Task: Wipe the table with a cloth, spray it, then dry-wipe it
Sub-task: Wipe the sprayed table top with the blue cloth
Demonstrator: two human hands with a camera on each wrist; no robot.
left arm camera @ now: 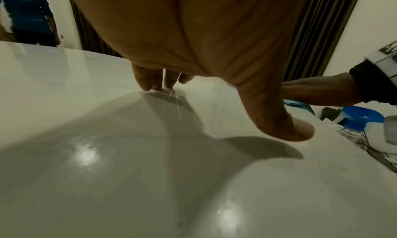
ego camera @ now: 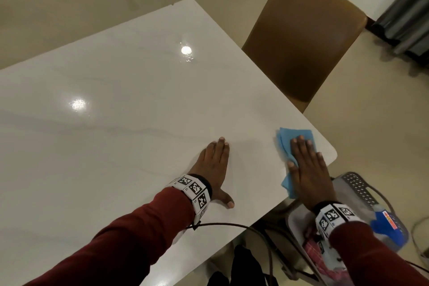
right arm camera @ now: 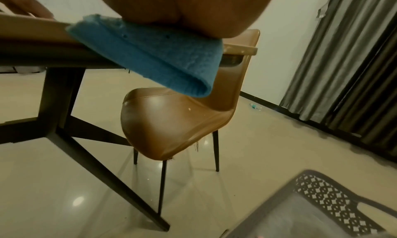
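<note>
A glossy white table (ego camera: 116, 134) fills the head view. My right hand (ego camera: 306, 165) lies flat, fingers straight, pressing a folded blue cloth (ego camera: 285, 144) near the table's right corner. In the right wrist view the cloth (right arm camera: 154, 58) hangs partly over the table edge under my palm (right arm camera: 193, 8). My left hand (ego camera: 213, 165) rests flat on the bare tabletop to the left of the cloth, thumb spread, holding nothing; in the left wrist view its fingertips (left arm camera: 154, 83) touch the surface. A blue-capped spray bottle (ego camera: 387, 223) lies in a grey basket (ego camera: 357, 183) below the table's corner.
A brown chair (ego camera: 301, 39) stands at the table's right side, its seat (right arm camera: 171, 122) tucked near the edge. Dark table legs (right arm camera: 64, 105) slant to the tiled floor. Grey curtains (right arm camera: 343, 71) hang at the right. A person in blue (left arm camera: 28, 15) stands beyond the far edge.
</note>
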